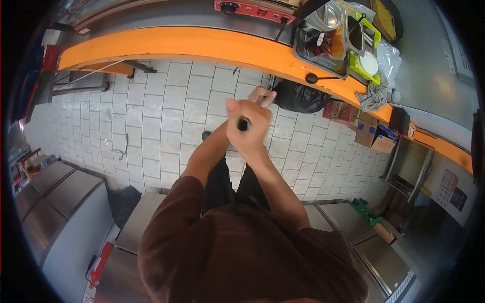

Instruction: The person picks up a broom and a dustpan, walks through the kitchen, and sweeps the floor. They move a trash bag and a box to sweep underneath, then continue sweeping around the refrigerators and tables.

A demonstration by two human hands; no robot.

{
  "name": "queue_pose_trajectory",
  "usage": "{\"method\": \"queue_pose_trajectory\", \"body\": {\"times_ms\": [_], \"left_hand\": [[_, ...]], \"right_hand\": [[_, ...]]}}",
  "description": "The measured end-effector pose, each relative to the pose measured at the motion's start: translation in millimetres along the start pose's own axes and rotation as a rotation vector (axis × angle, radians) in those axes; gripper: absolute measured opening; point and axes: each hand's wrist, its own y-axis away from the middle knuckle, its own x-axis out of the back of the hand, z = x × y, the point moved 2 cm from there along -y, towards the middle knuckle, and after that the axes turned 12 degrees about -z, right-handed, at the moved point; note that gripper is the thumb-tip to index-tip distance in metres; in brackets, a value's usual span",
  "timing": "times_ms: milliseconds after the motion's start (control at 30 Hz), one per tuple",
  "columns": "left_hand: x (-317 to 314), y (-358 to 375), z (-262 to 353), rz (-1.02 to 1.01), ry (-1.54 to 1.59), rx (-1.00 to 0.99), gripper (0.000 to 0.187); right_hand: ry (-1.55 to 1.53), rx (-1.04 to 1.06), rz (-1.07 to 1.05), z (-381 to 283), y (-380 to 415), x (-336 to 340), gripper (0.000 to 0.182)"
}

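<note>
In the head view, my right hand [251, 129] is closed in a fist around a pole-like handle. The handle's dark round end [243, 124] faces up at me, framed by thumb and fingers. Just beyond it, my left hand [262, 96] is curled too, in line with the same handle and partly covered by my right hand. Both forearms reach forward over the floor. The rest of the handle and whatever is at its far end are hidden behind my hands.
An orange-edged counter [202, 41] curves across the front, carrying a red control panel [252, 10], a metal tray [323, 63] and a black ladle [311, 78]. Below are a black bag [301, 97] and cardboard boxes [371, 134]. White tiles [166, 106] cover the floor; steel-topped units stand behind me.
</note>
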Motion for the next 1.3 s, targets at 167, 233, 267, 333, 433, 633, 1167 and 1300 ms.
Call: {"method": "queue_pose_trajectory", "body": {"times_ms": [167,233,267,333,433,633,1167,1300], "left_hand": [[36.7,31.7,-22.8,0.187,0.041,0.142,0.048],[49.4,52.3,-18.9,0.126,0.04,0.103,0.025],[58.7,50.4,15.0,0.052,-0.053,0.024,0.033],[68.6,36.8,60.9,0.022,-0.136,-0.161,0.05],[60.5,18.3,72.3,0.03,0.047,-0.219,0.051],[62.3,27.7,-52.6,0.187,0.104,0.212,0.049],[285.0,302.7,10.8,0.553,-0.549,0.062,0.04],[228.3,268.1,94.0,0.512,-0.361,-0.102,0.043]], "right_hand": [[-0.114,-0.041,-0.103,-0.4,-15.7,-18.0,0.036],[-0.155,-0.056,-0.206,-30.9,-11.0,-0.2,0.035],[-0.155,-0.055,-0.208,-48.5,-9.7,6.2,0.035],[-0.193,0.082,-0.212,-75.5,-11.3,13.2,0.038],[-0.108,0.119,-0.302,-72.8,-8.6,-4.2,0.037],[0.019,0.074,-0.361,40.4,-5.7,-104.7,0.029],[-0.714,0.148,-0.326,-102.6,48.9,-179.1,0.026],[-0.63,0.369,-0.761,-170.5,43.3,-95.3,0.028]]}}
